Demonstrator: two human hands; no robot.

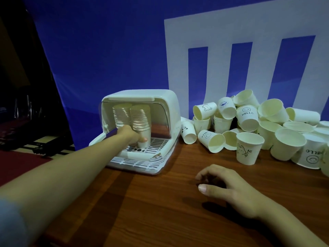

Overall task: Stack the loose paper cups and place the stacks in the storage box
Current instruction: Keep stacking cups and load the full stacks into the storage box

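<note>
A white storage box (165, 104) with its lid swung up stands at the table's far left. Inside it stand two tall stacks of paper cups, one at the back left (121, 114) and one beside it (140, 122). My left hand (130, 135) reaches into the box and grips the bottom of the right stack, thumb across the lowest cup. A heap of loose paper cups (249, 125), some printed with faces and "HELLO", covers the table's right side. My right hand (224, 184) rests on the table in front of the heap with fingers loosely curled and holds nothing.
The wooden table (151, 202) stretches between the box and my body. A blue and white banner (106, 50) hangs right behind the box and the heap. Left of the table the floor is dark, with a red carpet (19, 163).
</note>
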